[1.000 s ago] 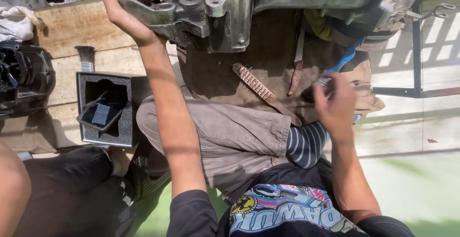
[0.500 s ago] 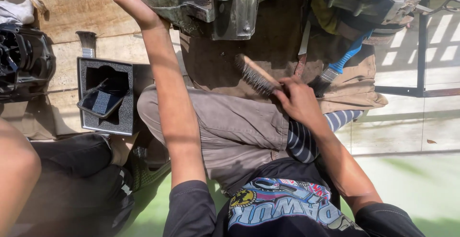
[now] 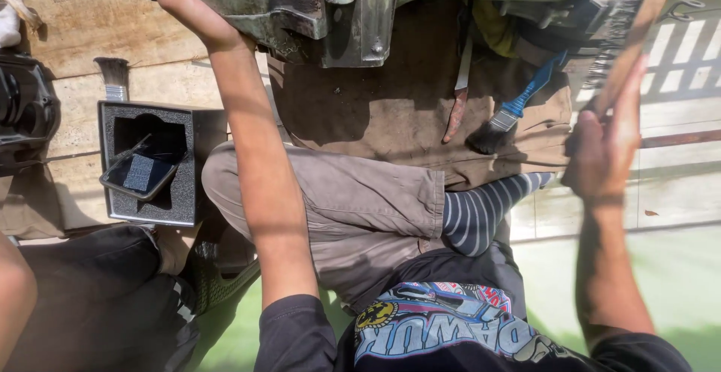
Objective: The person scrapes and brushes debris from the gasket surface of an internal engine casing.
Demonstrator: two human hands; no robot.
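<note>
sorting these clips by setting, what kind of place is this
Probably an informal outdoor repair spot: a greasy metal engine part held by the left hand, a wire brush in the right hand, wooden planks.

Left arm: I stretch it straight up and forward, bare from the short black sleeve to the wrist, elbow nearly locked.
Left hand (image 3: pixel 191 0): at the top edge of view, wrist bent back, my fingers curled over and gripping; the fingertips are cut off by the frame.
Right arm: raised on my right side, forearm upright.
Right hand (image 3: pixel 604 143): back toward me, my fingers closed in a grip, blurred.
</note>
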